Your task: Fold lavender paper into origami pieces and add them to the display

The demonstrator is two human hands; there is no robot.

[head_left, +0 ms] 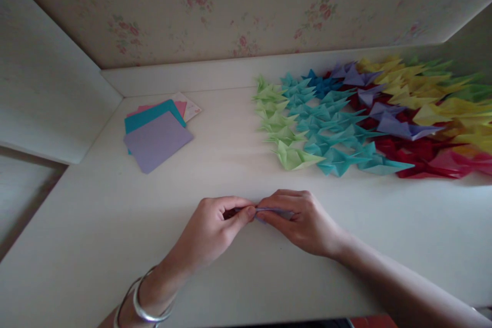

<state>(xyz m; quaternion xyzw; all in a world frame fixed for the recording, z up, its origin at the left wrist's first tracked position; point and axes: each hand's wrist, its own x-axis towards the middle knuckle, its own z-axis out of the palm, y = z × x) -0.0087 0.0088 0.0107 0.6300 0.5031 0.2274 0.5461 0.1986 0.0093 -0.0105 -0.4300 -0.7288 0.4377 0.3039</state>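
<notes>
A narrow piece of folded purple paper [277, 210] is held edge-on above the white table, mostly covered by fingers. My left hand [218, 228] pinches its left end between thumb and forefinger. From the other side, my right hand [303, 219] grips it with the thumb below and the fingers above. The fingertips of both hands meet near the paper's middle. How it is folded inside the fingers cannot be made out.
Stacked paper sheets [157, 141], purple on top, lie at the left back. Rows of folded paper cranes [334, 123] in green, turquoise, blue, purple, red and yellow fill the right back. A flowered wall [238, 10] and a white side panel [46, 56] bound the white table [96, 225].
</notes>
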